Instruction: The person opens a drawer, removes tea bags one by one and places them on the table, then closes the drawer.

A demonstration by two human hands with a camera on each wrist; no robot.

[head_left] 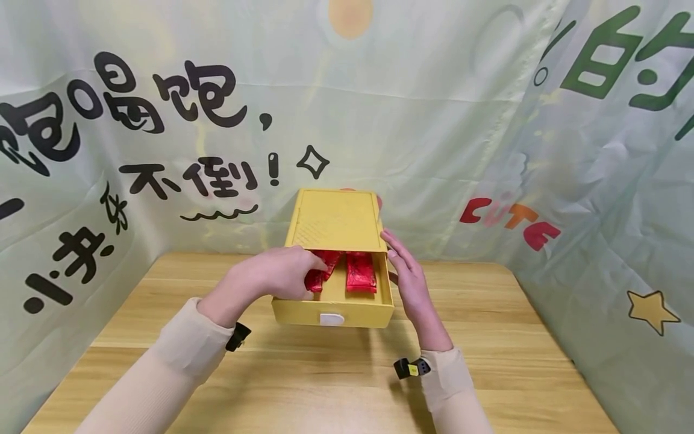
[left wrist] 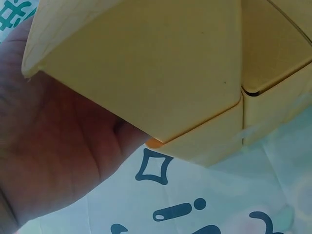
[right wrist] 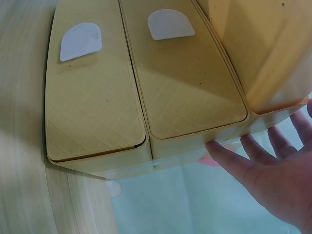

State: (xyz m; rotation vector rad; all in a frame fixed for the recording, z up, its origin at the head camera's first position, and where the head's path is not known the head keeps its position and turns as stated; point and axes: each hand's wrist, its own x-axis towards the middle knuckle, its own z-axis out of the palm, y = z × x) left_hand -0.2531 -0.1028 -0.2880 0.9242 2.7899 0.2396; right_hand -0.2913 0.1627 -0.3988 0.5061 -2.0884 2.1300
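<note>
A yellow drawer cabinet (head_left: 336,220) stands on the table with its top drawer (head_left: 358,325) pulled out. Inside the drawer lie red packets: one red packet (head_left: 360,274) on the right, and red packet material (head_left: 314,281) at the left. My left hand (head_left: 284,271) reaches over the drawer's left wall and holds the left red packet between thumb and fingers; in the left wrist view the drawer wall hides the fingertips. My right hand (head_left: 410,283) rests against the cabinet's right side, its fingers (right wrist: 224,158) extended and spread along the edge.
Two closed lower drawers (right wrist: 185,87) with white tab handles (right wrist: 170,24) sit below the open one. The wooden table (head_left: 282,386) runs toward me. A printed cloth (head_left: 434,138) hangs close behind the cabinet and along both sides.
</note>
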